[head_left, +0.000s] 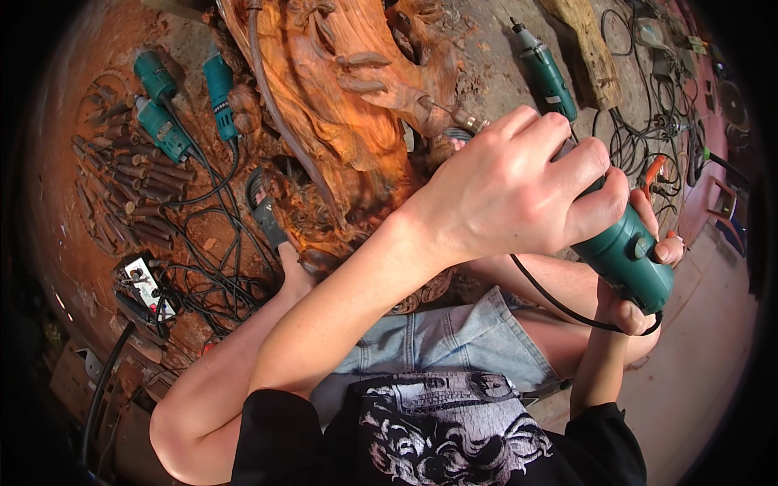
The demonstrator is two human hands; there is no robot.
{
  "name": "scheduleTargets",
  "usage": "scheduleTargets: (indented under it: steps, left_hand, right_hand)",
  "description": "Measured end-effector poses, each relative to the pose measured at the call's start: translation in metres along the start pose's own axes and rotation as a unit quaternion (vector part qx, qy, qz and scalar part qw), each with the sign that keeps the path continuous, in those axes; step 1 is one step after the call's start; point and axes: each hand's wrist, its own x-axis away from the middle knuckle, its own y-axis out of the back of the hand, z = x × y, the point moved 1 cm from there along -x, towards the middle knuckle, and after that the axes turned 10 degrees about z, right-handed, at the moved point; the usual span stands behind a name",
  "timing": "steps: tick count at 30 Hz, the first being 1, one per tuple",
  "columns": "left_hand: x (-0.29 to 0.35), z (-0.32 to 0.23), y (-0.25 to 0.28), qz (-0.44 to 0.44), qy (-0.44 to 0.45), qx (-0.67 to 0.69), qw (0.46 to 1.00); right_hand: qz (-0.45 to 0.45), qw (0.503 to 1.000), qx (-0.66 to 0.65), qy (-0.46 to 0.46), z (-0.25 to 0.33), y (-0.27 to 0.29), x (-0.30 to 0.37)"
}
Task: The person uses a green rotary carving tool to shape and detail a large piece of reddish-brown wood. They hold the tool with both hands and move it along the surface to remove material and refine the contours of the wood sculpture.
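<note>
A green die grinder [628, 263] is held in both my hands, slanting up and left. Over its front part my left hand [519, 186] is wrapped, hiding much of the body. My right hand [634, 317] grips the rear end, where the black cord comes out. The metal collet [468, 121] shows past my left hand, with a thin bit pointing at a large carved orange-brown wood piece [324, 121]. The bit's tip appears to be at a carved part of the wood; whether it touches I cannot tell.
Several teal grinders [166, 134] lie at the left beside a pile of short wooden sticks [138, 174]. Tangled black cords [227, 271] run to a white power box [147, 287]. Another green grinder [549, 77] and a rough timber [590, 53] lie at the far right.
</note>
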Motion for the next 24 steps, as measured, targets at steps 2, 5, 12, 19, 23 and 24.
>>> scheduleTargets:
  steps: [2, 5, 12, 19, 23, 24]
  left_hand:
    - [0.0000, 0.0004, -0.0004, -0.003, -0.001, 0.001, 1.000]
    - [0.0007, 0.0004, -0.0024, -0.005, -0.002, 0.005, 1.000]
    - [-0.0001, 0.0003, -0.0005, 0.003, -0.003, -0.001, 1.000]
    - [0.0029, -0.0005, -0.0008, 0.018, 0.000, -0.006, 1.000]
    - [0.0027, -0.0020, 0.0024, 0.024, 0.001, -0.003, 1.000]
    - [0.0021, -0.0025, 0.0041, 0.028, 0.002, -0.002, 1.000]
  right_hand:
    - [0.002, 1.000, -0.005, 0.000, 0.0004, -0.0002, -0.0004]
    - [-0.004, 1.000, -0.001, -0.001, -0.0016, 0.0008, 0.0014]
    - [-0.009, 1.000, -0.007, -0.008, -0.0012, -0.0010, -0.0005]
    - [-0.021, 1.000, -0.019, -0.012, -0.0050, -0.0010, 0.0033]
    - [-0.015, 0.999, -0.041, 0.004, -0.0073, 0.0001, 0.0051]
    - [-0.008, 0.999, -0.048, 0.012, -0.0077, 0.0010, 0.0055]
